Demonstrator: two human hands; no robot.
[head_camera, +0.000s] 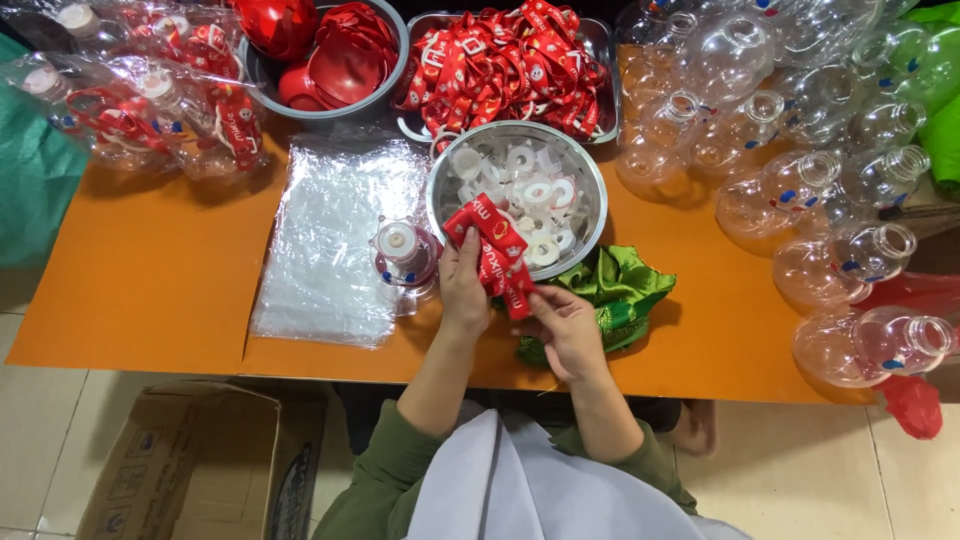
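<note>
A red printed ribbon strap (497, 247) is held between both hands above the orange table (150, 290). My left hand (463, 288) pinches its upper part, and my right hand (566, 326) grips its lower end. Just behind them stands a steel bowl (590, 190) holding several white plastic rings. A round clear bottle (403, 252) with a white cap stands left of my left hand, on a stack of clear plastic bags (330, 240). A crumpled green cloth (620, 290) lies under my right hand.
A tray of red straps (510, 62) and a bowl of red plastic parts (330, 55) sit at the back. Bagged finished bottles (130, 95) lie back left. Several empty clear round bottles (800, 170) crowd the right side. A cardboard box (190, 460) stands on the floor.
</note>
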